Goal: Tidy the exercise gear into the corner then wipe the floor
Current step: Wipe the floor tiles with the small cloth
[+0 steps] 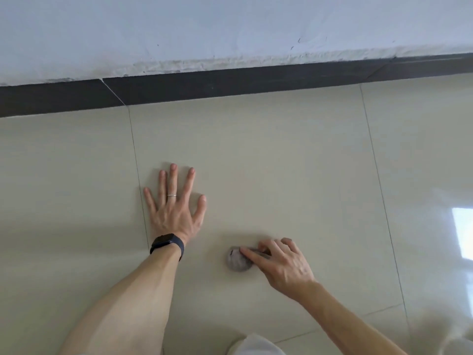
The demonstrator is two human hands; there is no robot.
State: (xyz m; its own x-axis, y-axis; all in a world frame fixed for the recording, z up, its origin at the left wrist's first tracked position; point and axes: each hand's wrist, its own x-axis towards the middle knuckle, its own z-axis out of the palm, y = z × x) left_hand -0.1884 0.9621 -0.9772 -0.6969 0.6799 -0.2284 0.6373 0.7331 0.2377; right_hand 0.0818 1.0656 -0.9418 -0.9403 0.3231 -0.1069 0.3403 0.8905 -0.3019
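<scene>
That glossy tile floor (256,155) looks slick; my guess is the bracing left hand (174,208) could skid if she leans harder. It lies flat, fingers spread wide, holding nothing. The right hand (284,265) has its fingers curled over a small grey cloth (238,261), pressing it to the tile just beside the left wrist

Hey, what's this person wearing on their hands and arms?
The left hand has a thin silver ring on one finger, and a black smartwatch sits on that wrist. The right hand shows no jewellery. The left forearm and right forearm are bare, no sleeves in view.
</scene>
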